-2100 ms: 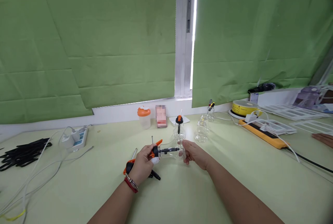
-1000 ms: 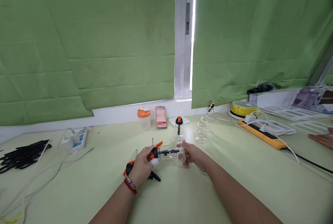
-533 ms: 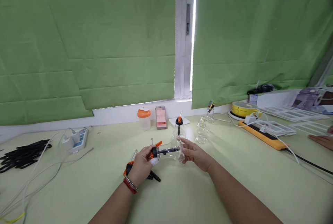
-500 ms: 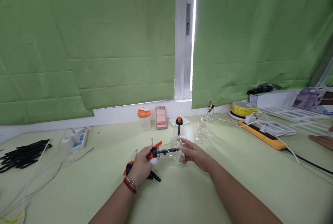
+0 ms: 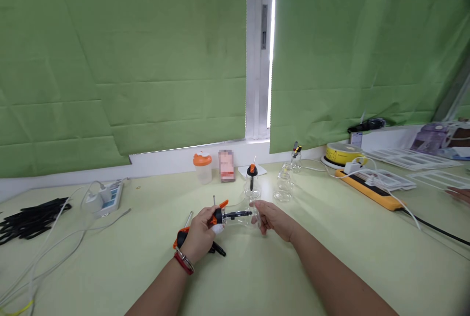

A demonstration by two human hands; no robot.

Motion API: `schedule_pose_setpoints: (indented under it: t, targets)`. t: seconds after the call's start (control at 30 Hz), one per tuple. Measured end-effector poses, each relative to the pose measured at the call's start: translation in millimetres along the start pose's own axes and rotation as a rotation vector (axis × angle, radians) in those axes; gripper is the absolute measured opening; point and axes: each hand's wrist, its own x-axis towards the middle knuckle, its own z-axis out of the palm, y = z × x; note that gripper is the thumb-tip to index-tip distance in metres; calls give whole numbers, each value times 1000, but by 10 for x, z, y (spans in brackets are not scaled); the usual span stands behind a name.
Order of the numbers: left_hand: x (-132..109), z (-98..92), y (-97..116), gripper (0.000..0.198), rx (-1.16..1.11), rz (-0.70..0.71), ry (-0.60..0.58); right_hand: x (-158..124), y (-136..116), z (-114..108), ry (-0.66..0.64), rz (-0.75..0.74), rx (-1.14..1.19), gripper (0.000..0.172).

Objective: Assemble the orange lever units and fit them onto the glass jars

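My left hand is closed around a black-and-orange dispenser top with an orange lever and a thin metal spout. Its black tube reaches inside a clear glass bottle, which lies sideways above the table. At the bottle's wide base, the fingers of my right hand grip the glass. Whether the top is seated firmly in the neck I cannot tell. Partly hidden by my left wrist, another black-and-orange dispenser top rests on the table. Just beyond the hands stands a glass bottle fitted with such a top.
Clear glass bottles stand at the right. Behind are an orange-lidded cup and a pink phone-like object. Power strips with cables lie right and left, near black straps. Another person's hand shows at far right.
The fingers of my right hand have shifted slightly on the bottle's base. My left hand keeps its hold. The other person's hand at far right has moved slightly rightward.
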Motion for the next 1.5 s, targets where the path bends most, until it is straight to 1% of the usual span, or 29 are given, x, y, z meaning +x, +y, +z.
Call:
schedule_pose_setpoints:
  t: [0.27, 0.47, 0.6, 0.67, 0.73, 0.8, 0.87, 0.93, 1.13, 1.3, 1.5]
  targets:
    - [-14, 18, 36, 45, 15, 3, -13, 46, 87, -34, 15, 42, -33, 57]
    - [-25, 13, 80, 47, 37, 6, -31, 78, 123, -51, -30, 87, -6, 58]
    - [-23, 17, 64, 46, 25, 3, -24, 61, 113, -52, -45, 106, 18, 61]
    - [-15, 17, 39, 44, 11, 1, -11, 27, 78, -43, -41, 74, 68, 59]
    - [-5, 16, 14, 44, -8, -3, -8, -19, 30, -36, -37, -8, 122, 58]
    - [4, 14, -5, 44, -25, -5, -9, -60, -14, -35, -61, -97, 134, 66]
    - [8, 12, -14, 43, -34, -6, -13, -83, -40, -40, -97, -150, 117, 69]
    - [10, 13, -16, 43, -39, -11, -13, -86, -44, -45, -113, -169, 106, 67]
    - [17, 20, -42, 45, -32, -13, -19, -49, -23, -38, -112, -160, 119, 61]
    - [17, 21, -67, 45, 9, -13, -22, -35, -38, -17, -92, -123, 136, 57]
    - [7, 22, -34, 47, 42, -10, -34, -25, -24, -14, -62, -73, 126, 53]
